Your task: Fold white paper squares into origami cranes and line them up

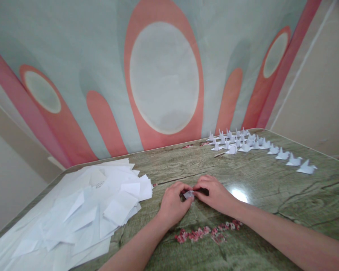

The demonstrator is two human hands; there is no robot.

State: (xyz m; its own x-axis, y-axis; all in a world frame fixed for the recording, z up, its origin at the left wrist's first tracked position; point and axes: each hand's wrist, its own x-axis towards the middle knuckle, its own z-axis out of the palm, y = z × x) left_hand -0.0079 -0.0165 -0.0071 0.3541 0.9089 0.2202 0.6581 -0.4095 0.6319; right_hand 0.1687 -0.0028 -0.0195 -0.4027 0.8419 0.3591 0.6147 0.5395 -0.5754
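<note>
- So we've got a tiny bit of folded paper (188, 194) on the go, white, right around the middle of the table (172, 162), sitting between our two hands.
- Our left hand (173, 203) is pinching it from the left, index finger curled over the top and thumb coming up from below.
- Our right hand (214, 192) has its thumb and fingertips nipped together on the paper's right end, so both hands are basically touching. The exact folds are too small for us to make out.
- Off to our left there's a big messy heap of white sheets (120, 207), loose pieces overlapping all over the place, one near the back with some dark marks on it.
- Over at the far right we have a whole flock of white paper birds (245, 147), bunched up at the back edge, with a few trailing off in a line toward the right.
- Tabletop is wood-look, with a pink flower print (196, 234) just nearer to us than our hands, plus a bright glare spot (239, 195) beside our right wrist.
- Behind it all we're facing a grey-green and coral backdrop (164, 75) with a big pale oval.
</note>
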